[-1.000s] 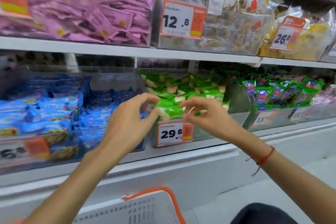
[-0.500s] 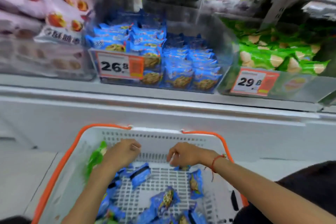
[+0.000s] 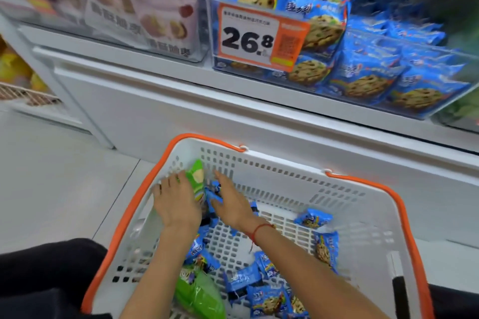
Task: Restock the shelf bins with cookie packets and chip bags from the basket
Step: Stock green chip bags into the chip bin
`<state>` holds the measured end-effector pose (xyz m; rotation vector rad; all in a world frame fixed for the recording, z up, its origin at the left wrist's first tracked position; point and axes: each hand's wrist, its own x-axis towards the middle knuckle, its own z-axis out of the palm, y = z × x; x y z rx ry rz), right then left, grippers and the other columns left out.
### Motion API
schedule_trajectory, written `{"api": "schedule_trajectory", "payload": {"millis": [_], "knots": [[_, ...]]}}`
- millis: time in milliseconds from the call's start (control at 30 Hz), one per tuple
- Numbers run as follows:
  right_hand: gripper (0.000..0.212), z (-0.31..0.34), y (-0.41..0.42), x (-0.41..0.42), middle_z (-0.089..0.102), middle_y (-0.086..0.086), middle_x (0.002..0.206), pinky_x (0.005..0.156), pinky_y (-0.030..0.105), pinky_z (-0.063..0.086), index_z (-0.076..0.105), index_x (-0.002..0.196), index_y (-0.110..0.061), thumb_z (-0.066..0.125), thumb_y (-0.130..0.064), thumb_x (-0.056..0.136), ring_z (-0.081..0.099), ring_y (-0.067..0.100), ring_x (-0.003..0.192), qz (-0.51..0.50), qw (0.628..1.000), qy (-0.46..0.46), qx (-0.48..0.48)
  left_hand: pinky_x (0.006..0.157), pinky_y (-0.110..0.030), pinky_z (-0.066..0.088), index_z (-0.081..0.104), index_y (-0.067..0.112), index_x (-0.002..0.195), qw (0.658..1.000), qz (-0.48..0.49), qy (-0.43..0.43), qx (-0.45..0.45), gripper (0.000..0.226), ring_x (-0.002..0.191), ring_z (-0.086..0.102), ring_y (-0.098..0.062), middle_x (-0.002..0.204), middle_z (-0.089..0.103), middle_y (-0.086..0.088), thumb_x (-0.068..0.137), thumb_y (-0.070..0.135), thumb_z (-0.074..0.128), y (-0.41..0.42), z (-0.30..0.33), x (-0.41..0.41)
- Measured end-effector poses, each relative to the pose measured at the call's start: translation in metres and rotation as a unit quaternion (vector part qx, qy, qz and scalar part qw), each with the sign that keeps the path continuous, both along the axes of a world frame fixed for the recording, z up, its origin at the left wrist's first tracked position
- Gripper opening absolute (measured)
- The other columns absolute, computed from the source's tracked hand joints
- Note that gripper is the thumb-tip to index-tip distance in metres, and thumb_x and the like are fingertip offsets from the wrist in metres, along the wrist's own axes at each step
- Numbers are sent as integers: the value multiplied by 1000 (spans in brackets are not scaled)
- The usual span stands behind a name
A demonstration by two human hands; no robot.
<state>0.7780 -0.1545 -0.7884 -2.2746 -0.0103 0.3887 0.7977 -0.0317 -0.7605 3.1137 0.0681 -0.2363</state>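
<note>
**Both hands down in the basket's far-left corner**

Now, taking the white basket point(image 3: 337, 189) with orange handles as the landmark: it sits on the floor just in front of the shelf base.

- Left hand point(image 3: 176, 202): in the basket's far-left corner, fingers spread flat against a green chip bag point(image 3: 195, 179) that stands tilted against the wall there. Whether the thumb is hooked round the bag cannot be told (it is hidden under the palm).
- Right hand point(image 3: 230, 202): just beside the left, fingers straight and stretched forward, palm down over a blue cookie packet point(image 3: 215, 194). Touching or hovering, cannot tell; no grip shows. A red string bracelet point(image 3: 259, 230) sits on that wrist.
- Loose blue cookie packets point(image 3: 267, 295) lie scattered over the basket floor, most at the near side, two toward the right wall.
- A second green chip bag point(image 3: 199, 295) lies at the basket's near-left, under the left forearm.
- Above and behind the basket: a clear shelf bin point(image 3: 298, 65) packed with the same blue packets, fronted by an orange price tag point(image 3: 259, 39) reading 26.8.
- Left of that bin: pale bags point(image 3: 155, 21), blurred.
</note>
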Motion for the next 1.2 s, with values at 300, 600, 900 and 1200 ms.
{"api": "schedule_trajectory", "payload": {"millis": [300,600,900,1200], "knots": [[51,-4,-9,17,30,6,147,97,40,41,52,129,-17,66,-10,81,36,30,129,79,980,-65,-170,81,-35,46,49,29,122,987,-5,77,-141,40,108,60,-26,117,63,-3,85,20,64,-5,-3,-1],[71,115,-120,13,44,0,136,100,23,36,46,135,-21,80,-35,74,44,17,122,114,987,53,-100,69,-19,49,56,21,113,840,-65,283,-459,50,83,60,-15,98,63,-5,72,25,84,-22,68,31],[67,242,-196,-27,50,-27,110,88,14,39,53,128,-32,75,-56,70,49,-2,103,115,964,119,-207,79,-11,50,47,26,128,722,-188,340,-573,47,96,66,3,103,73,8,86,20,66,-87,162,-3],[44,322,-257,-93,59,-18,98,81,20,45,59,104,-31,83,-40,69,55,2,90,-14,976,-46,-213,81,-19,53,61,17,113,702,-323,231,-591,83,98,68,-8,106,72,9,45,58,84,-176,197,-24]]}}
